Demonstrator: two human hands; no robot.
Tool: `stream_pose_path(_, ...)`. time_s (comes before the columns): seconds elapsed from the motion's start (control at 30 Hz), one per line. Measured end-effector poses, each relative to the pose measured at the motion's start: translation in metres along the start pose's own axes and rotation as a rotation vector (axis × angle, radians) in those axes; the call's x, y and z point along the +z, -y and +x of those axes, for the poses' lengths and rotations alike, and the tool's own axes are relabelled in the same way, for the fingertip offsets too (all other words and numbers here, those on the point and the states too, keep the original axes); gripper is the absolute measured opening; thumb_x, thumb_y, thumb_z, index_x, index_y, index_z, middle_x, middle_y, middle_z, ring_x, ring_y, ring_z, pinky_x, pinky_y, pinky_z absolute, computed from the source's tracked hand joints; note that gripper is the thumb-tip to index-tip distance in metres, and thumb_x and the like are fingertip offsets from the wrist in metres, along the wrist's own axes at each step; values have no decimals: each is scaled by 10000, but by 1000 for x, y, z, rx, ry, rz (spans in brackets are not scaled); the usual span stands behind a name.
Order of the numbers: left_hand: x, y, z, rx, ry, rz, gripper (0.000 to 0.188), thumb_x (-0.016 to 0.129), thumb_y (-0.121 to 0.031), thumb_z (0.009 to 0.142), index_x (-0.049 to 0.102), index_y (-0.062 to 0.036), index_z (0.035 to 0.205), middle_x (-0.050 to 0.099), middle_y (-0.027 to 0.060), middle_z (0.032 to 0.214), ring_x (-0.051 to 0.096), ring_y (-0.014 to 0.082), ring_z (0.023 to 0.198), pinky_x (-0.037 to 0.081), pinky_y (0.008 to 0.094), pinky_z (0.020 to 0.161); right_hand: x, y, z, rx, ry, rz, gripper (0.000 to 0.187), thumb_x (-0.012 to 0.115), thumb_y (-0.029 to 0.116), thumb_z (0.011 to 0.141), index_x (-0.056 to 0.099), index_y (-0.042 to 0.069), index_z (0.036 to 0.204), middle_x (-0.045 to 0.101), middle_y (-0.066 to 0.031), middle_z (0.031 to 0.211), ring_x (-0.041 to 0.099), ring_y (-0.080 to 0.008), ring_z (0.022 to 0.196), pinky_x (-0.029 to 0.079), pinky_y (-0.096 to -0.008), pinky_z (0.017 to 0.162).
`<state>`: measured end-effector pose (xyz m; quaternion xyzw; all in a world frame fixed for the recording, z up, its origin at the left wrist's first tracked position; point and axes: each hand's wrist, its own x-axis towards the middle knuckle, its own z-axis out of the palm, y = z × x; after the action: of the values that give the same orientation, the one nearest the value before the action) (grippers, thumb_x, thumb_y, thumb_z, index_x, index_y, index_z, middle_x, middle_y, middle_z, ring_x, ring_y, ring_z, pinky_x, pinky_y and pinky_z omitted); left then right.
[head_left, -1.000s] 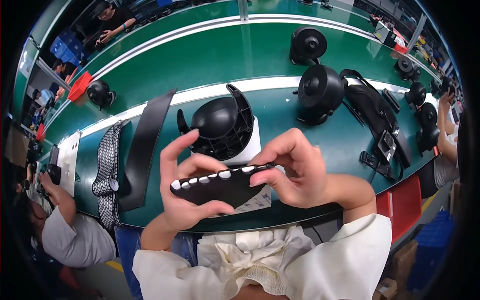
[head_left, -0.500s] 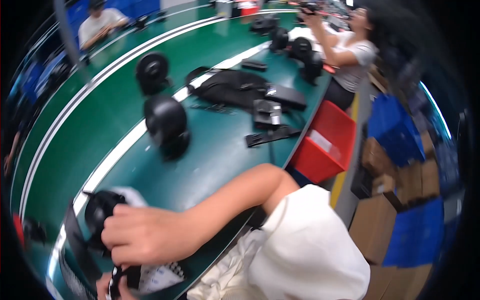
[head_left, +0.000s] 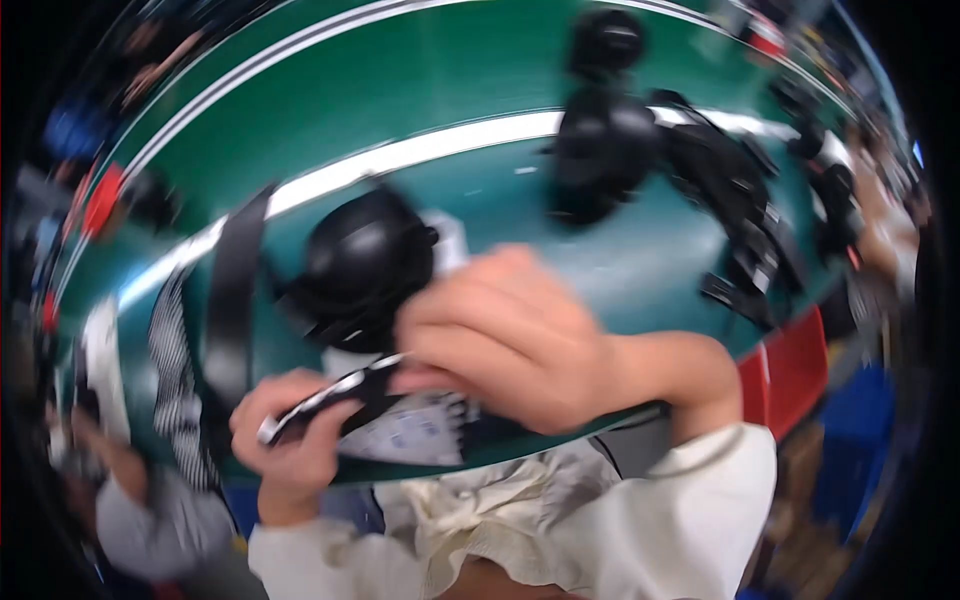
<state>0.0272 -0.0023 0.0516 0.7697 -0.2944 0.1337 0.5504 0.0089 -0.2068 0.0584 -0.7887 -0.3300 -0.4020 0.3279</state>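
My left hand (head_left: 292,425) is closed round a narrow black strip with a white edge (head_left: 325,402), which slants up to the right. At the strip's upper end my right hand (head_left: 505,345) is closed, its curled fingers pinching it; blur hides the fingertips. Just beyond my hands sits a glossy black domed thing (head_left: 368,245), like a helmet, on the green work surface (head_left: 480,215). A white sheet with small blue print (head_left: 405,437) lies under the strip, near the front edge. To the left a wide black strap (head_left: 237,300) lies beside a striped band (head_left: 175,370).
More black domed things (head_left: 605,145) stand farther back on the right. Past them lies a black bag with straps (head_left: 715,160). A red bin (head_left: 785,375) adjoins the right front edge. Other people work at both sides, one in a grey sleeve (head_left: 160,530).
The view has swung left, so the bench things sit farther right. My left hand, formerly at the lower edge, now shows fully with the strip. My right hand has moved off the black dome's side.
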Motion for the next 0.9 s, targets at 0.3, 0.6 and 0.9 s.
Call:
stream_pose_path(0.3, -17, 1, 2, -383, 771, -242, 158, 684, -36, 642, 581, -3, 757, 602, 108, 746, 585, 216, 660, 440, 265, 594, -10, -21, 20, 343, 212, 306, 94, 606, 41, 685, 542, 40, 754, 513, -180, 1048, 498, -241, 854, 380, -295, 721)
stream_pose_path(0.6, -8, 50, -22, -283, 543, -657, 134, 625, 11, 713, 572, 11, 836, 295, 187, 1238, 367, 321, 1164, 311, 395, 984, 26, -8, 16, 387, 434, 229, 173, 620, -49, 627, 548, 39, 758, 475, -150, 1118, 472, -276, 963, 396, -338, 764)
stream_pose_path(0.9, -4, 48, -23, -436, 434, -906, 126, 584, 26, 745, 565, 60, 865, 333, 208, 1168, 378, 306, 1156, 331, 410, 985, 27, -11, 11, 351, 515, 100, 204, 641, -69, 574, 542, 18, 731, 486, -155, 1093, 478, -273, 944, 415, -318, 748)
